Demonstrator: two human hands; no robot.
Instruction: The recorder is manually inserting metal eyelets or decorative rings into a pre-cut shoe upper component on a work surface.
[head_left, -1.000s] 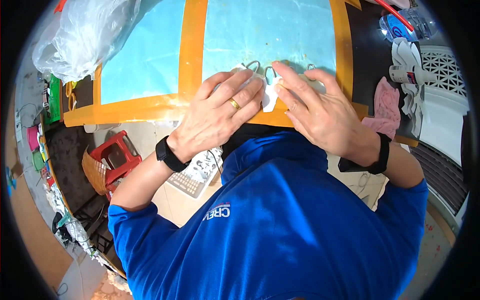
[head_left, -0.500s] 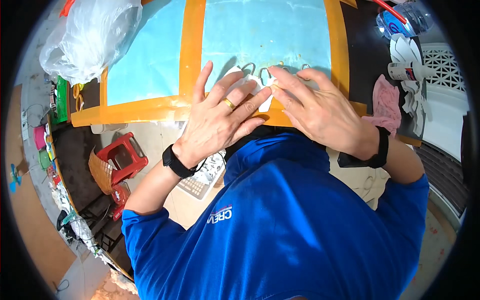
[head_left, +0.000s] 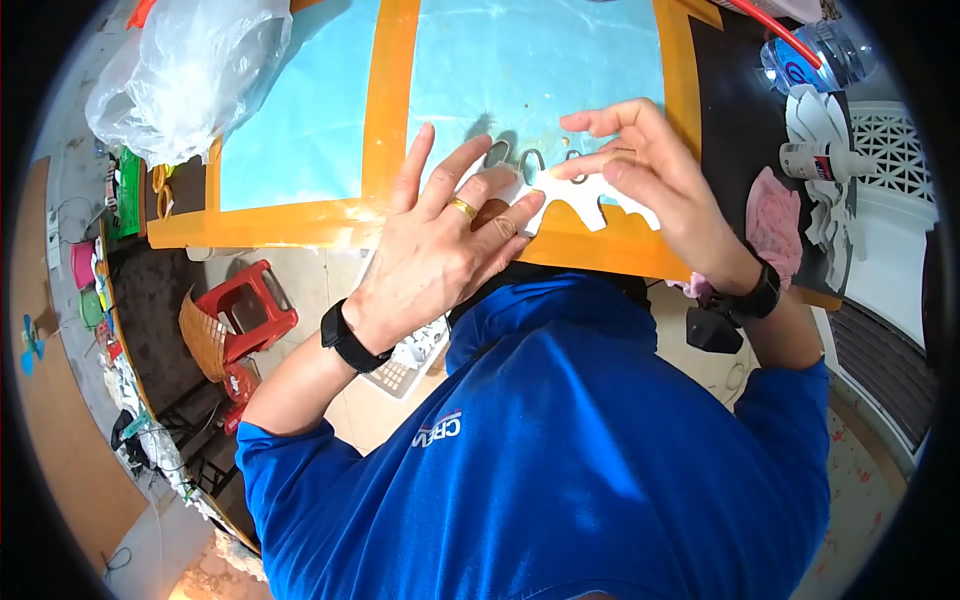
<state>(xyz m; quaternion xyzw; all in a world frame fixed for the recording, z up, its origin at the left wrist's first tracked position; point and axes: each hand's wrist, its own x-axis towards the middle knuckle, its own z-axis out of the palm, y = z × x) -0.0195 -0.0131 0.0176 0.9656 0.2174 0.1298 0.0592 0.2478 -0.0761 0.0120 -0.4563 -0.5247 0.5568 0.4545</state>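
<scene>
Far left: crumpled clear plastic bag (head_left: 185, 95) on the table's upper left corner; below it, yellow loops (head_left: 162, 190), like scissor handles, at the table edge. On the floor, red stool (head_left: 248, 310) with a woven piece (head_left: 198, 335) leaning at its left side. Table covered by a blue sheet (head_left: 290, 140) bordered and crossed with orange tape (head_left: 280, 228).

Left hand (head_left: 430, 235): black band at the wrist, gold ring on 1 finger. Fingers spread wide, fingertips down over the left end of a white cutout (head_left: 585, 203); no grasp seen. Below the forearm, part of a white basket (head_left: 395, 378).

White cutout lies near the table's front edge, between and under the 2 hands, its lower side scalloped into points. Along its upper side, 3 dark curved loops (head_left: 531, 163) show (the leftmost close by the left fingertips).

Right hand (head_left: 668, 190): over the cutout's right part, 1 fingertip at its upper edge beside a loop, another finger raised clear, thumb bent in. Cannot tell whether anything is pinched.

Right side: pink cloth (head_left: 773, 222), white bottle (head_left: 815, 160) on its side, white scalloped pieces (head_left: 812, 115), clear bottle (head_left: 825, 60); outermost, white lattice panel (head_left: 890, 140).
</scene>
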